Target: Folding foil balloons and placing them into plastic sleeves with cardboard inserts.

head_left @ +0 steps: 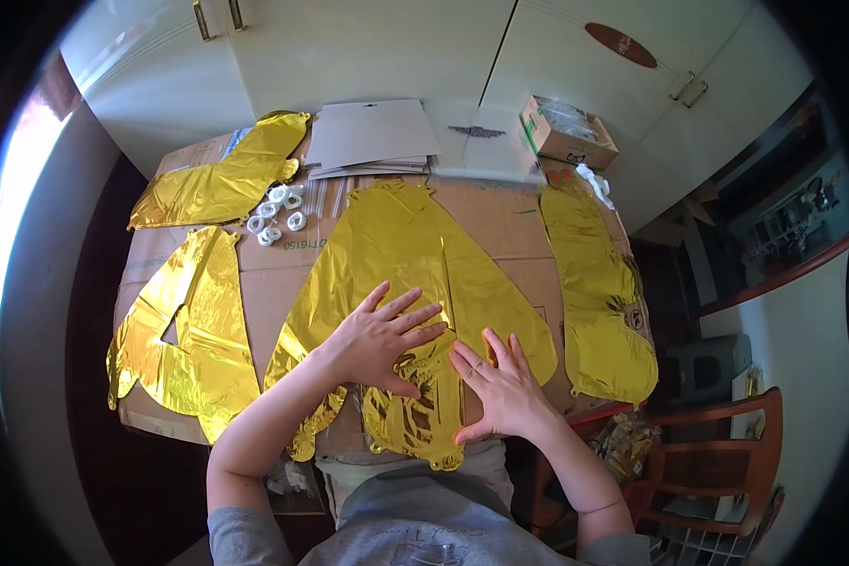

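A large flat gold foil balloon (387,245) lies uninflated across the middle of the cardboard-covered table, its near part folded and crinkled. My left hand (382,338) rests on it palm down, fingers spread. Just to the right, my right hand (505,385) is also open, with its fingertips at the edge of the folded foil. Neither hand grips anything. On the left lies another flat gold foil balloon (208,311) with a small triangular opening. Behind it is a further gold foil piece (212,189), and a long gold foil balloon (585,274) lies along the right side.
Several small white ribbon rolls (274,212) sit left of centre. At the back are a stack of pale cards (373,137), a clear plastic sheet (481,156) and a carton (575,141) holding plastic packets. Cabinets (368,47) stand behind the cardboard (514,226); a wooden chair (717,467) is at right.
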`<state>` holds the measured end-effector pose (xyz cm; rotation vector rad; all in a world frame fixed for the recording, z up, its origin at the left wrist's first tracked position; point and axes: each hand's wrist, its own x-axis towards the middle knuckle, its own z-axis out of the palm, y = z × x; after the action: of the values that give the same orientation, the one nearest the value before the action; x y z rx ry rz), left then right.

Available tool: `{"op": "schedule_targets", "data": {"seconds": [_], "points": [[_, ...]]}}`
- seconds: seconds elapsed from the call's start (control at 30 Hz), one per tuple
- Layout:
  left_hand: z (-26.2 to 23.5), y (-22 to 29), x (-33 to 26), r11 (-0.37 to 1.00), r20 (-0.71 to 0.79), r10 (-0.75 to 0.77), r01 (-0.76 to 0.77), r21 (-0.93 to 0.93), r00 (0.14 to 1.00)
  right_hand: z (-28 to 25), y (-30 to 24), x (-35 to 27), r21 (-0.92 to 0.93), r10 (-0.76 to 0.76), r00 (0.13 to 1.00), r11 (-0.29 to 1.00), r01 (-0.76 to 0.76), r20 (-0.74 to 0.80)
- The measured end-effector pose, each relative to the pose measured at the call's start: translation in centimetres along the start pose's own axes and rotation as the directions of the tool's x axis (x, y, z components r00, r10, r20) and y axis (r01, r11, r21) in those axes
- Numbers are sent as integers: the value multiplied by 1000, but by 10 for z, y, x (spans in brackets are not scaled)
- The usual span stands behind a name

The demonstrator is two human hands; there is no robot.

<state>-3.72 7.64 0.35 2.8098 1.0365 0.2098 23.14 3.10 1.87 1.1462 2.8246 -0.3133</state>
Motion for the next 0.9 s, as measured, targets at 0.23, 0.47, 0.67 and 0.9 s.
{"op": "schedule_targets", "data": {"seconds": [0.23,0.47,0.67,0.9], "points": [[0,0,1,1000,-2,6,-6,14,1000,8,2,-7,29,-57,995,998,59,-85],[-1,1,0,1000,-6,6,-6,17,1000,15,-4,-24,31,-193,960,979,203,-202],[0,0,0,1000,-8,5,-5,12,1000,20,-11,-42,-26,-280,930,959,282,-238],[1,1,0,1000,8,-2,1,11,1000,24,-10,-50,0,-311,912,946,323,-269]]}}
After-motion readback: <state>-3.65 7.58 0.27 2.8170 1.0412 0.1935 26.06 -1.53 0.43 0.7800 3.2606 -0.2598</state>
